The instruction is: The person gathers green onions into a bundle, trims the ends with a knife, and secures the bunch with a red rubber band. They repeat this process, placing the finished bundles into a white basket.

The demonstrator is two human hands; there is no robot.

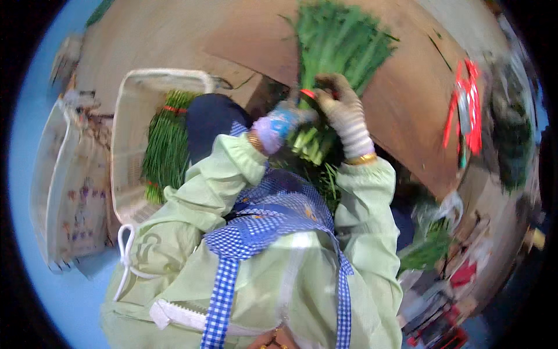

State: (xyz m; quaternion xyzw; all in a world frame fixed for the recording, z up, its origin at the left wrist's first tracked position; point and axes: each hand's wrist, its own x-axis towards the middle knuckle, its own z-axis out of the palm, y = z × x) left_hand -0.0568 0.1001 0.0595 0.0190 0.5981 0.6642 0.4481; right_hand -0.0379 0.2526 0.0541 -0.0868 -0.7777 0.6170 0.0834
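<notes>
A large bunch of green leafy stalks (344, 41), probably garlic chives, lies before me with its leaves fanned away from me and its pale cut ends (311, 146) towards my lap. My right hand (342, 109), in a striped knit glove, curls its fingers around the bunch at its narrow part. A red tie (307, 93) shows there between my hands. My left hand (283, 122), with a blue and lilac covering, is against the left side of the stalks. Motion blur hides its fingers and whether they pinch the tie.
A white plastic basket (117, 144) at left holds a red-banded bunch of greens (165, 144). Brown board (405, 118) lies under the leaves. Red strips (471, 104) hang over its right part. Plastic-wrapped greens (429, 248) are at lower right, a second crate (52, 183) far left.
</notes>
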